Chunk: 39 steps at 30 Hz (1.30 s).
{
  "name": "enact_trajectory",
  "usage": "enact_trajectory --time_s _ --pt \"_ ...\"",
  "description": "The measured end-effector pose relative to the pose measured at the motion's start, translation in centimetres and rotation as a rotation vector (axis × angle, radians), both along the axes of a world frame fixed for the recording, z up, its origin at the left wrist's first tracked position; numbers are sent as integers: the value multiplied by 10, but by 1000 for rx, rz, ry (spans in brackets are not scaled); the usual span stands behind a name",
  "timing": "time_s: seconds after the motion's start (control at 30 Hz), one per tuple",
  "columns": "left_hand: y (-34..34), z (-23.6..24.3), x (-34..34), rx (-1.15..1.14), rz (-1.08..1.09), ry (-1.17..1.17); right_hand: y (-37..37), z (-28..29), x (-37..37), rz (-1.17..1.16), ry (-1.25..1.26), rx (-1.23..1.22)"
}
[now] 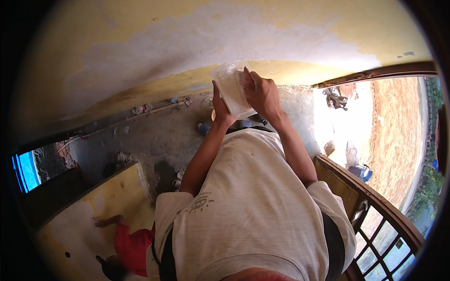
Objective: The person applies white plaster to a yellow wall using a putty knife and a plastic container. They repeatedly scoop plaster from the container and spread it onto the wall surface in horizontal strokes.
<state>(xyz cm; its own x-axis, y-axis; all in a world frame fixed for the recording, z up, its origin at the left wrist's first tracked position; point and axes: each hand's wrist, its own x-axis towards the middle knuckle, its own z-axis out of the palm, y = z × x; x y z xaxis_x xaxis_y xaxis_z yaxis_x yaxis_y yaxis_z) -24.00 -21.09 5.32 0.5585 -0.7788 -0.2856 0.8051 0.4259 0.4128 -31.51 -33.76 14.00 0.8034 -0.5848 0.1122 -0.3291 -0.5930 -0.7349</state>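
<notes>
A whitish, see-through plastic tub (231, 91) with pale stuff smeared inside is held up in front of my chest, near the wall. My left hand (221, 107) grips it along its left side and lower corner. On the tub's right side is my right hand (265, 96), its fingers curled at the rim and over the inside. Whatever those fingers hold, if anything, is hidden. Just beyond the tub rises a yellow wall (154, 82) with a broad whitish patch (187, 40) spread across it.
Rubble and scraps (143, 108) lie along the wall's foot on the grey floor (164, 126). To the right, a doorway opens onto bright ground, beside a brown door with glass panes (384, 241). Behind me at left, a person in red (133, 248) reaches toward another yellow wall.
</notes>
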Motion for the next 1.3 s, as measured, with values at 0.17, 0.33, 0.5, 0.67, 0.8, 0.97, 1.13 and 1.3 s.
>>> enact_trajectory --time_s 0.17,0.33,0.5,0.67,0.8,0.97,1.13,1.3 --pt "4 -4 6 -51 39 69 -8 19 -3 -46 -114 6" --pt "-4 1 3 -94 -22 70 -7 -18 1 -21 62 -40" --pt "-5 -6 5 -134 -21 67 -1 19 0 -13 -95 32" --pt "-10 -10 4 -182 -49 50 -10 -3 -2 -8 -18 4" --pt "-8 -3 2 -252 -77 74 -2 13 -1 -7 -98 46" --pt "-6 -19 6 -296 -68 30 2 -10 0 48 -69 -85" --pt "-7 9 2 -23 37 69 -17 40 1 11 -131 98" --pt "0 -19 10 -280 -65 28 3 0 6 113 -55 -10"
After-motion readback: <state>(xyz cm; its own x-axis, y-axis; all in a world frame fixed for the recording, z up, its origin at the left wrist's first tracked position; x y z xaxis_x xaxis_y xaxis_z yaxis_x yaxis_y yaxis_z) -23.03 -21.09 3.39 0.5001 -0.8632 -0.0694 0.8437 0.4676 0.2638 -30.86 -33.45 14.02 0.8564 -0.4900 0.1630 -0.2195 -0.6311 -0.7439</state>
